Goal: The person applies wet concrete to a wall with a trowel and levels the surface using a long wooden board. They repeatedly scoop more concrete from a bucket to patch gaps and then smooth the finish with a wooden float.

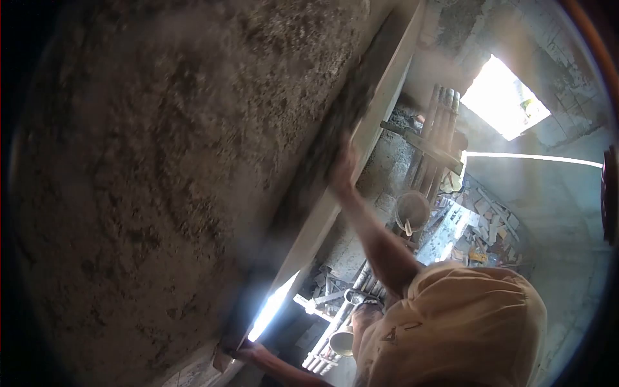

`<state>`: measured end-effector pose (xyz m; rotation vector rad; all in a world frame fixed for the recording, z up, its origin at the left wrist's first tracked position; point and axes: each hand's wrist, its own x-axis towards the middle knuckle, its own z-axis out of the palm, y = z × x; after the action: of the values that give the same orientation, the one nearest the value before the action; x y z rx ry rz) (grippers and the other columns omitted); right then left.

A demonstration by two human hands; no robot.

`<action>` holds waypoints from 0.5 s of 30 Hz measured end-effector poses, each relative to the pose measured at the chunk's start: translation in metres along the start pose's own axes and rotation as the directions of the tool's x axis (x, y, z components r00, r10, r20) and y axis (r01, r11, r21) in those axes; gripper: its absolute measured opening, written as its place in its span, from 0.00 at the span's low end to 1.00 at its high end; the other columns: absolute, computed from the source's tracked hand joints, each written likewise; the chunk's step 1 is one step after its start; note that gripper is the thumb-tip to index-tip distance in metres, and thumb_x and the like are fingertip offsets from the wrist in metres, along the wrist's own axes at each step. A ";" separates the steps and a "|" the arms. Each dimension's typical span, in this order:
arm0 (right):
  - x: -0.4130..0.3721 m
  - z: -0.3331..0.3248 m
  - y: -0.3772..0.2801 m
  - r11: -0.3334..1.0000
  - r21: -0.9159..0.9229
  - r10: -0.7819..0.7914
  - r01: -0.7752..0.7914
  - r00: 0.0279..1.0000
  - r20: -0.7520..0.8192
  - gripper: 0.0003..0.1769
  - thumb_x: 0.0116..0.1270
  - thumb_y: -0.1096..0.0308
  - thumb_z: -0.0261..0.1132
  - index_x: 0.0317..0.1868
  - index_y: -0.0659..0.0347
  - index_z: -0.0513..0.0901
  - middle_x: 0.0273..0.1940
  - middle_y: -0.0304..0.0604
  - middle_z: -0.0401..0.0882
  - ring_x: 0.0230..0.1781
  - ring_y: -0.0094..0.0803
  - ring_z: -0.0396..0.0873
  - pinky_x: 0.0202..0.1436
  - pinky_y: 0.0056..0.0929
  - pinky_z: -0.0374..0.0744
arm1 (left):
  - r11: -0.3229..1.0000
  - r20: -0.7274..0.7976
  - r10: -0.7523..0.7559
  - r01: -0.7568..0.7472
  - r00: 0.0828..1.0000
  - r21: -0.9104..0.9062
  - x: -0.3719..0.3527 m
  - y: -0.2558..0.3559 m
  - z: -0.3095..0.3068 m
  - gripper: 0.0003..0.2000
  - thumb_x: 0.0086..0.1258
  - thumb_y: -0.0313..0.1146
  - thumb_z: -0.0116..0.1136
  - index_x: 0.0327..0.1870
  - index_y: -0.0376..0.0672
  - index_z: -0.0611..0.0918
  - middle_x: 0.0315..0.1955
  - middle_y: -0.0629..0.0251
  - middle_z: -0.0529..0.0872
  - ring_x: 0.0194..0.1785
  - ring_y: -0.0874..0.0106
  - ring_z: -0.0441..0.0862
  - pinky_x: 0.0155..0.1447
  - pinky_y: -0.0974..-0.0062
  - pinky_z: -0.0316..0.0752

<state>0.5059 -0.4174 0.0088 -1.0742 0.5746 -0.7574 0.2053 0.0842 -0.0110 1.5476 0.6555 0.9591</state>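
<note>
A long, pale straightedge (309, 244) runs diagonally along the rough, wet-looking mortar wall (142, 161). My right hand (344, 169) grips its upper part; the fingers are blurred and partly hidden behind the edge. Down by the lower end, my left hand (245, 350) is closed on the same straightedge, its fingers in shadow. A dark, smeared strip lies between the bar and the wall. Strong glare shines along the bar's lower stretch.
Tied-pole scaffolding (432, 142) with a cross plank (422, 147) stands beside me. One bucket (412, 210) and a second bucket (342, 340) sit along it. My foot (366, 315) rests on the poles. Broken rubble (493, 222) lies below. A bright opening (505, 98) is at upper right.
</note>
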 end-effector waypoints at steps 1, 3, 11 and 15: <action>-0.033 0.001 0.010 0.999 -0.013 0.033 -0.033 0.999 -0.013 0.31 0.86 0.48 0.50 0.66 0.69 0.80 0.55 0.44 0.85 0.57 0.33 0.80 0.66 0.34 0.76 | 0.954 -0.077 -0.168 0.143 0.983 -0.264 0.018 -0.008 -0.015 0.28 0.83 0.48 0.54 0.69 0.30 0.73 0.59 0.48 0.82 0.59 0.56 0.84 0.64 0.59 0.84; -0.058 -0.004 0.024 0.993 0.082 0.083 -0.081 0.996 -0.024 0.30 0.84 0.47 0.52 0.63 0.69 0.80 0.51 0.44 0.85 0.54 0.34 0.79 0.62 0.36 0.76 | 0.931 -0.098 -0.216 0.175 0.971 -0.320 0.015 -0.011 -0.012 0.30 0.83 0.51 0.52 0.69 0.31 0.74 0.59 0.50 0.82 0.59 0.57 0.84 0.65 0.59 0.83; 0.080 0.009 -0.078 0.975 -0.166 -0.154 0.150 0.988 -0.012 0.38 0.82 0.39 0.50 0.55 0.73 0.81 0.46 0.51 0.83 0.48 0.35 0.77 0.55 0.39 0.75 | 0.997 -0.038 0.055 -0.057 0.998 -0.059 -0.047 0.065 0.079 0.30 0.83 0.53 0.50 0.68 0.33 0.76 0.61 0.52 0.83 0.61 0.61 0.84 0.68 0.64 0.82; 0.109 0.002 -0.085 0.989 -0.091 -0.116 0.118 0.993 0.033 0.37 0.82 0.37 0.50 0.43 0.70 0.82 0.31 0.37 0.76 0.31 0.27 0.70 0.35 0.37 0.74 | 0.900 -0.139 -0.333 0.271 0.933 -0.343 -0.058 0.111 0.132 0.27 0.81 0.50 0.53 0.67 0.34 0.76 0.61 0.53 0.82 0.62 0.62 0.83 0.69 0.65 0.81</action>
<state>0.5527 -0.5250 0.0822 -1.2109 0.5306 -0.8231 0.2779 -0.0553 0.0816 1.0369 0.8099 0.9306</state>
